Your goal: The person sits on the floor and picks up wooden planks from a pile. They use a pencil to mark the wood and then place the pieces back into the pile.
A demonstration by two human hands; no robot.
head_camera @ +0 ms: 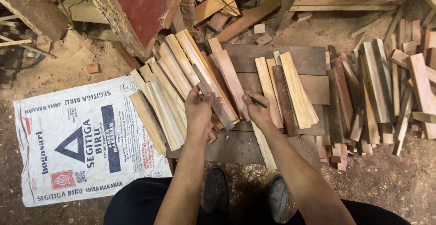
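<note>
Nearest the camera, two dark shoes (217, 189) stand on the sawdust floor (386, 179) between the person's knees, just short of the near edge of a dark plank platform (236, 145) that carries the wood. Both forearms reach forward over that near edge. The left hand (198, 108) is closed around a narrow grey wooden strip (214, 98), thumb on top, holding it slanted above the pale slats; the strip's far end points up-left and its near end lies toward the platform's middle. The right hand (256, 108), just beside it, pinches a dark pencil (259, 101) between closed fingers, its tip pointing right toward a dark brown slat (284, 100). To the left of the platform a white printed sack (77, 138) lies flat on the floor. Across the platform's left part fans a row of pale wooden slats (170, 95), and a smaller group of pale slats (297, 91) lies at its middle. Off the right edge sits a loose heap of mixed offcuts (386, 93). Farther back, a red-faced board (141, 4) leans among scrap timber
</note>
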